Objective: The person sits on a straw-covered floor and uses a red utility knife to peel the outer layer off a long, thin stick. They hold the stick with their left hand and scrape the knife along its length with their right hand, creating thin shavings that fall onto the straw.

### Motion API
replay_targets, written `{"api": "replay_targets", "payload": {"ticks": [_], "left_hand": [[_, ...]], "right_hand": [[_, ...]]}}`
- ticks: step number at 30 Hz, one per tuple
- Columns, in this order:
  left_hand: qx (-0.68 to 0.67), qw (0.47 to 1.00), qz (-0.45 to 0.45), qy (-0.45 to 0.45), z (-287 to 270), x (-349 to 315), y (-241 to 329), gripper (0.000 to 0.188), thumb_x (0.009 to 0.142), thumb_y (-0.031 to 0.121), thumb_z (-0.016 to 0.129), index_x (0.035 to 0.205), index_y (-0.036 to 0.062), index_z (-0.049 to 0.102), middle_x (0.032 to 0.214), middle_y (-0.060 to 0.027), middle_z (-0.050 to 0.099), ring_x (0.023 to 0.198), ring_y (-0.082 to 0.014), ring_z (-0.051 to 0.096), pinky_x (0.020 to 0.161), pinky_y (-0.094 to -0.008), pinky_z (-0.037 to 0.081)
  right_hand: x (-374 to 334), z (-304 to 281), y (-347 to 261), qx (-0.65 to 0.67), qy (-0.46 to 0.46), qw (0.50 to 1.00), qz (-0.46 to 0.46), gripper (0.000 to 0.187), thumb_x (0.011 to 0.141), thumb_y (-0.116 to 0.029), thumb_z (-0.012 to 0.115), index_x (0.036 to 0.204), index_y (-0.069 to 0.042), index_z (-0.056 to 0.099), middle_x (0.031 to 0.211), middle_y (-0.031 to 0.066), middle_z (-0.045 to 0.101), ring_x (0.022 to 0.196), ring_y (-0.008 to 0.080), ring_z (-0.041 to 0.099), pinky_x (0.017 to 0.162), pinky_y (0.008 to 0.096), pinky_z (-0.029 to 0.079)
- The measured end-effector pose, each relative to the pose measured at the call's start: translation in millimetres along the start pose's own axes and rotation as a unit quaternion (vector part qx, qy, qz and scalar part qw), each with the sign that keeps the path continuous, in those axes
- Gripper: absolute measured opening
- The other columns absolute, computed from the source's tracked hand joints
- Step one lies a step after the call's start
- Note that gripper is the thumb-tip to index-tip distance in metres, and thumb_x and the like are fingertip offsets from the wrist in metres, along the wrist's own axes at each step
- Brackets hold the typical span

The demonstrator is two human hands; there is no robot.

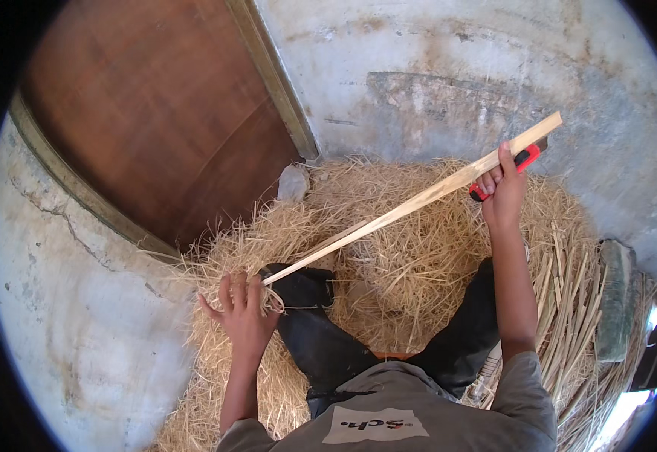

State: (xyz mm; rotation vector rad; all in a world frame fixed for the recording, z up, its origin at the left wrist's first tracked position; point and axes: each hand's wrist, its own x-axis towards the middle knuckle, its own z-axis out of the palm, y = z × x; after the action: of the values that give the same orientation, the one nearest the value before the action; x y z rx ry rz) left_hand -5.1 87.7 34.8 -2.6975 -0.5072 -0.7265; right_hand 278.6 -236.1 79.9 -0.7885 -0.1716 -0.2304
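My right hand (503,190) is raised at the right and grips a red and black utility knife (526,160) together with the upper part of a long pale bamboo strip (411,203). The strip slants down to the left, and its lower end reaches my left hand (242,310). That hand rests with fingers spread on the pile of dry straw shavings (389,248), and the strip's tip lies under its fingers. I sit with my dark-trousered legs (321,339) in the straw.
A brown wooden door (155,113) in a metal frame stands at the upper left. Grey plastered wall (449,68) rises behind the straw. Several split bamboo sticks (569,316) lie at the right, beside a grey stone block (615,301).
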Motion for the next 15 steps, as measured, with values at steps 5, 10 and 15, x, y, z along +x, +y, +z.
{"api": "replay_targets", "payload": {"ticks": [5, 10, 15], "left_hand": [[-0.013, 0.998, 0.017, 0.059, -31.0, 19.6, 2.6, 0.061, 0.053, 0.007, 0.072, 0.112, 0.0163, 0.058, 0.122, -0.0025, 0.055, 0.133, -0.0278, 0.038, 0.115, -0.0624, 0.001], [0.005, 0.995, 0.089, 0.043, -41.7, 32.8, -5.7, 0.057, 0.054, 0.004, 0.062, 0.110, 0.0137, 0.059, 0.114, -0.0023, 0.059, 0.132, -0.0290, 0.041, 0.113, -0.0676, -0.002], [-0.055, 0.990, 0.110, -0.067, -8.2, -0.1, 5.7, 0.052, 0.061, 0.008, 0.070, 0.112, 0.0088, 0.058, 0.109, -0.0073, 0.060, 0.119, -0.0297, 0.050, 0.115, -0.0603, 0.012]], "right_hand": [[16.1, 12.5, -24.9, 0.027, -0.031, 0.999, -0.024, 0.030, 0.097, -0.024, 0.058, 0.075, -0.013, 0.041, 0.053, -0.0064, 0.032, 0.041, 0.0059, 0.030, 0.040, 0.0235, 0.025], [34.4, 11.2, -30.2, 0.038, -0.059, 0.997, -0.041, 0.028, 0.096, -0.024, 0.059, 0.076, -0.013, 0.043, 0.054, -0.0067, 0.033, 0.041, 0.0054, 0.030, 0.040, 0.0237, 0.024], [38.9, 3.3, 1.3, -0.019, -0.021, 0.999, 0.016, 0.026, 0.094, -0.024, 0.063, 0.078, -0.011, 0.046, 0.056, -0.0065, 0.035, 0.042, 0.0052, 0.031, 0.039, 0.0237, 0.024]]}}
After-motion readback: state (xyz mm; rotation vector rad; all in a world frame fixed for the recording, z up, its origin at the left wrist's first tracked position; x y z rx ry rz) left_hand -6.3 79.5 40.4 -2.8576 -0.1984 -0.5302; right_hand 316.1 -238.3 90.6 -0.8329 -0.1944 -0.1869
